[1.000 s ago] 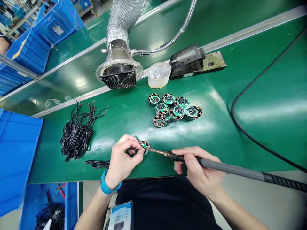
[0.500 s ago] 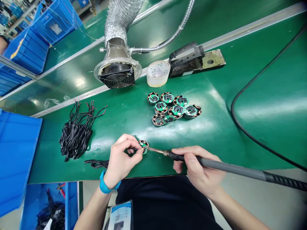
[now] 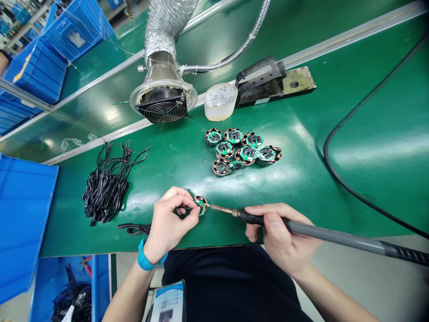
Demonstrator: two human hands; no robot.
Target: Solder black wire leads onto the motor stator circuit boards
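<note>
In the head view my left hand [image 3: 174,219], with a blue band at the wrist, pinches the end of a black cable [image 3: 136,229] against a small round motor stator [image 3: 201,205] with a green circuit board and copper windings. The cable's bundled part lies on the bench left of the hand; the pinched end is mostly hidden by my fingers. My right hand [image 3: 284,232] is closed around a soldering iron [image 3: 264,219]. Its tip points left and is at the stator's right edge; whether it touches cannot be made out.
Several similar stators [image 3: 248,153] with green boards sit farther back. A bundle of black cables [image 3: 105,192] lies left. Behind stand a fume-extraction fan [image 3: 164,109], a round white tub [image 3: 219,105] and an iron holder [image 3: 261,85]. A black cord [image 3: 335,174] curves at right; a blue bin [image 3: 23,223] stands left.
My right hand has drawn the soldering iron slightly to the right, shifting its tip from the board to the stator's edge. My left hand has stayed nearly still.
</note>
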